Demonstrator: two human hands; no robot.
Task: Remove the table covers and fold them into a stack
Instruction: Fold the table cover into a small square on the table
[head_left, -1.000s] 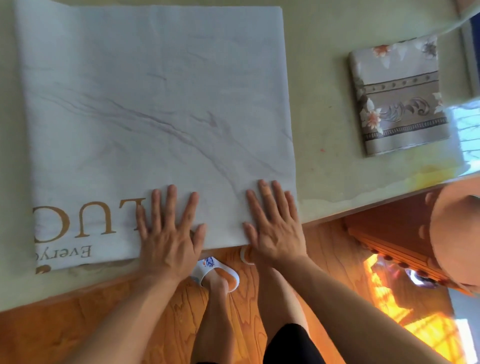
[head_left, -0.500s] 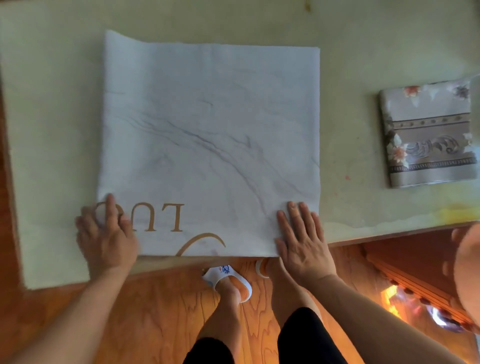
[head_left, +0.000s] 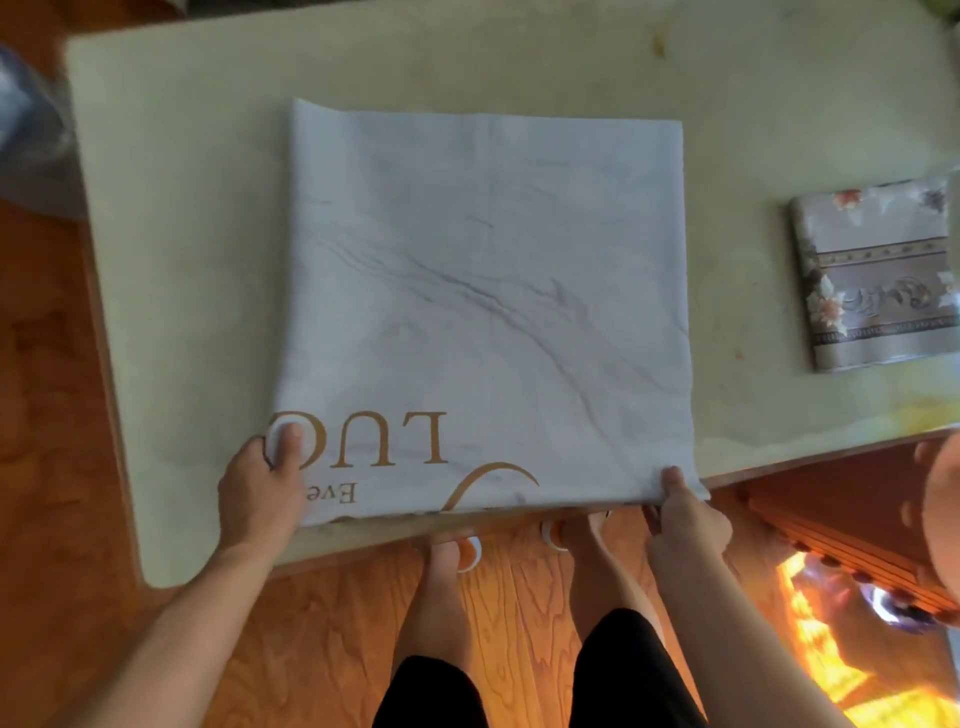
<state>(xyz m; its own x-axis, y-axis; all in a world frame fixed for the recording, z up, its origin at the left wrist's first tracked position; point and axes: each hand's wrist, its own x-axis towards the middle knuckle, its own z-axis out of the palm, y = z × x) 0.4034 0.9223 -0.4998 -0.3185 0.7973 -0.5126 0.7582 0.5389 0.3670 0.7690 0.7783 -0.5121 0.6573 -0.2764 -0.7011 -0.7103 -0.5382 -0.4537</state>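
A white marble-patterned table cover (head_left: 483, 312) with gold lettering lies folded into a square on the pale table (head_left: 182, 234). My left hand (head_left: 260, 488) pinches its near left corner, thumb on top over the gold letters. At the near right corner my right hand (head_left: 685, 514) grips the cloth's edge, which is slightly lifted off the table. A second cover (head_left: 878, 280), floral and beige, lies folded small at the table's right side.
The table's near edge runs just below the white cover. My legs and sandalled feet (head_left: 462, 551) stand on the wooden floor (head_left: 322, 639). A carved wooden piece of furniture (head_left: 831, 525) sits at the lower right. Clear plastic (head_left: 26, 130) lies left of the table.
Both hands went from lying flat on the cover's near edge to gripping its two near corners. My left hand moved out to the left corner. The view has pulled back.
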